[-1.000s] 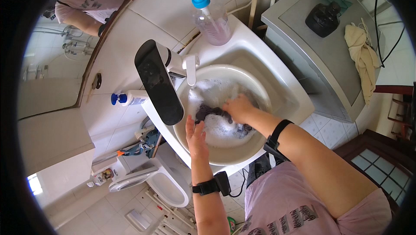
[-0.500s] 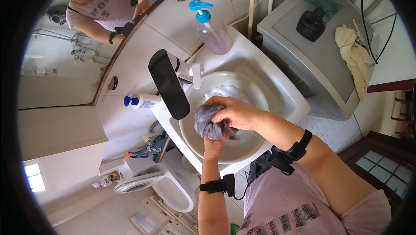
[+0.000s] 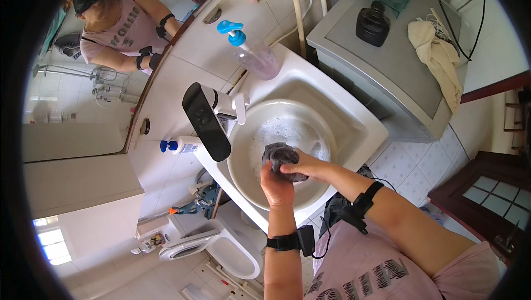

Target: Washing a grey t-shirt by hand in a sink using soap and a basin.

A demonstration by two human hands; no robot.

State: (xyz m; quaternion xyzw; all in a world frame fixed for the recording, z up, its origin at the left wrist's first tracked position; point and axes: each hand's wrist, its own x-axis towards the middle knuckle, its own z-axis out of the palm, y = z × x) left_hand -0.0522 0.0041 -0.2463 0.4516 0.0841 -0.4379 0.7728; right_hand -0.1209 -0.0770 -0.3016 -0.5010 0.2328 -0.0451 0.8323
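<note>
Dark grey cloth (image 3: 281, 157), wet and bunched into a tight wad, held above the soapy water of the white basin (image 3: 332, 134). Left hand (image 3: 277, 186) clasped under the wad, fingers curled tight around it. Right hand (image 3: 307, 166) pressed over its right side, fingers closed on the fabric. Foam visible on the water behind. Black faucet unit (image 3: 206, 121) just left of the basin.
</note>
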